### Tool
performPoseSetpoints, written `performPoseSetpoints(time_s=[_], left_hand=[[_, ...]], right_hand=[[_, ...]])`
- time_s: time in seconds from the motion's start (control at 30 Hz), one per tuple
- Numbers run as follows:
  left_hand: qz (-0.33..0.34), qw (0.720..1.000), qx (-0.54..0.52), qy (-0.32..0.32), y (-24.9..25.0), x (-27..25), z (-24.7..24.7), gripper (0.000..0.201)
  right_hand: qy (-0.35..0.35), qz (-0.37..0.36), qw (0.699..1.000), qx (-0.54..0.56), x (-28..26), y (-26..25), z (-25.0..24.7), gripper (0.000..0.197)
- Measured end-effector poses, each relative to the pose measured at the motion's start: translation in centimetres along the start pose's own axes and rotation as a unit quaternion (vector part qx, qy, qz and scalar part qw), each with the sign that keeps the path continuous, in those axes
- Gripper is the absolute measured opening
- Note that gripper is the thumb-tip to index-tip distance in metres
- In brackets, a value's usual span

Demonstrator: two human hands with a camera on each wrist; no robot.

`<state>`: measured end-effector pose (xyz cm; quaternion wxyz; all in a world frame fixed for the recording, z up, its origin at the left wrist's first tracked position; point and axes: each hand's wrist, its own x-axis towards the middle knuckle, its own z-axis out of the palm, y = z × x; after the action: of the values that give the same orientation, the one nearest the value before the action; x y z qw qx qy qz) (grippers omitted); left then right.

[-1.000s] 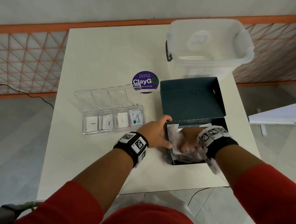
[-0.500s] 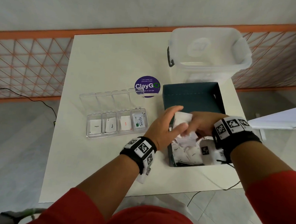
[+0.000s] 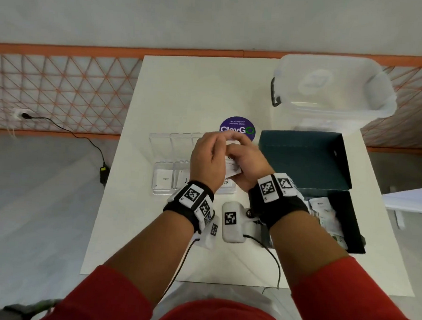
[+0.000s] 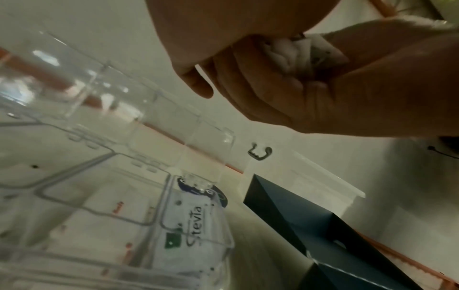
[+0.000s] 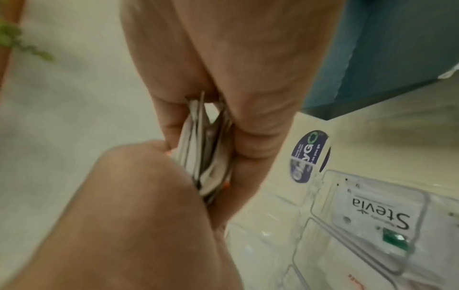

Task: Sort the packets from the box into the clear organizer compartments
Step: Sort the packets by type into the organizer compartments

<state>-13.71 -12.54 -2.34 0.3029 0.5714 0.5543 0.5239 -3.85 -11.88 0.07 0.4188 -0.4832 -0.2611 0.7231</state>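
Observation:
Both hands hover over the right end of the clear organizer (image 3: 162,181). My right hand (image 3: 239,159) grips a stack of white packets (image 3: 233,169) on edge between thumb and fingers (image 5: 258,125). My left hand (image 3: 219,145) curls over the top of the stack and pinches at it. The stack (image 5: 206,157) shows fanned in the right wrist view. The organizer holds one packet per compartment: sugar (image 3: 165,179) at the left, a Stevia packet (image 4: 188,225) at the right. The dark box (image 3: 348,216) lies to the right with more packets (image 3: 324,212) in it.
The box's lid (image 3: 303,157) stands open behind it. A lidded clear plastic tub (image 3: 331,88) sits at the table's back right. A purple round sticker (image 3: 237,128) lies just behind the organizer. A white board edge (image 3: 408,199) juts in at right.
Both hands came up out of the box with a stack of packets and moved left, from over the box to above the organizer's right end.

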Motion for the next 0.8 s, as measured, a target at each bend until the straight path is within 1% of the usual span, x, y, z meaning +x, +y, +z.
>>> performPoseSetpoints(time_s=[0.03,0.07,0.13,0.2,0.23,0.3,0.37,0.43,0.5,0.53,0.6,0.7,0.8], left_hand=[[-0.019,1.000,-0.017,-0.003,0.0,0.1,-0.5,0.024],[-0.046,0.998,-0.039,-0.004,0.0,0.3,-1.1,0.022],[-0.109,0.991,-0.071,-0.013,-0.2,0.5,-2.4,0.023],[-0.156,0.981,-0.095,-0.061,-0.4,0.7,-4.1,0.030],[-0.165,0.977,-0.097,-0.094,-0.6,0.8,-4.9,0.031],[-0.164,0.973,-0.077,-0.141,-0.7,0.9,-5.9,0.029],[-0.161,0.976,-0.046,-0.143,-0.9,1.0,-6.5,0.026],[-0.168,0.976,-0.031,-0.137,-1.1,1.1,-6.9,0.026],[-0.179,0.974,-0.038,-0.135,-1.2,0.9,-7.4,0.026],[-0.184,0.973,-0.046,-0.133,-1.3,0.8,-7.6,0.026],[-0.194,0.971,-0.046,-0.134,-1.5,0.5,-8.2,0.026],[-0.205,0.967,-0.035,-0.145,-1.8,0.3,-9.0,0.026],[-0.199,0.962,-0.022,-0.184,-1.8,0.7,-10.0,0.033]], right_hand=[[0.010,-0.012,1.000,0.012,0.2,0.5,0.4,0.044],[0.016,-0.023,1.000,0.009,0.4,1.0,0.6,0.046],[0.023,-0.046,0.999,-0.005,0.4,1.6,0.7,0.037],[0.020,-0.055,0.998,0.006,0.3,2.0,0.6,0.031],[0.019,-0.057,0.998,0.016,0.2,2.2,0.6,0.029],[0.019,-0.053,0.998,0.029,0.2,2.7,0.5,0.024],[0.014,-0.048,0.998,0.030,0.0,3.2,0.7,0.019],[-0.002,-0.043,0.999,0.028,-0.1,3.6,0.6,0.028],[-0.024,-0.033,0.999,0.029,-0.1,3.9,0.5,0.042],[-0.032,-0.033,0.999,0.023,-0.1,4.0,0.4,0.045],[-0.024,-0.039,0.999,0.009,-0.1,4.3,0.6,0.043],[0.011,-0.037,0.999,0.003,-0.1,4.5,0.9,0.039],[0.018,-0.025,0.999,-0.036,-0.1,4.6,1.1,0.030]])
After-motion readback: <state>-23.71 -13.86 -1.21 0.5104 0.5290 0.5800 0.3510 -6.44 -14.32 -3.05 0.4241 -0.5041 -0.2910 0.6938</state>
